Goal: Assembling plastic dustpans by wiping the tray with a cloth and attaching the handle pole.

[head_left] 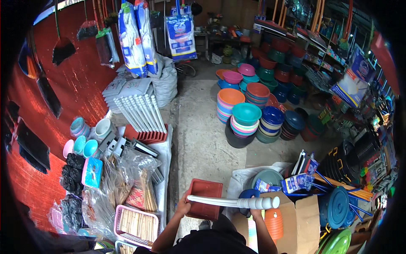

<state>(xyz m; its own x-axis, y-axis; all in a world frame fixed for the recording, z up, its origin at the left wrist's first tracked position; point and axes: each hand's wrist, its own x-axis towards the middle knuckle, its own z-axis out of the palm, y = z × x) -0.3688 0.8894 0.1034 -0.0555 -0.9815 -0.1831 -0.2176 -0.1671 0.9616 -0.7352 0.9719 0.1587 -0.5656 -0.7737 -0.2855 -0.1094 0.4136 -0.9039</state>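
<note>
A red dustpan [204, 199] with a long pale grey handle [228, 200] lies across in front of me. My left hand [182, 207] is closed on the left edge of its pan. The handle runs to the right, ending over a cardboard box. Under that far end is my right hand [256, 214], its fingers mostly hidden by the handle. A bunched dark blue cloth [248, 193] shows just beyond the handle, in line with this hand, and seems to be wrapped around the handle in its grip.
More dustpans [140, 113] stand in a row at left, near a pink basket [137, 242] of wooden pegs. Stacked basins [246, 113] stand on the concrete floor ahead. An open cardboard box [306, 220] and blue lidded bin [336, 203] are at right; packaged mops [182, 36] hang above.
</note>
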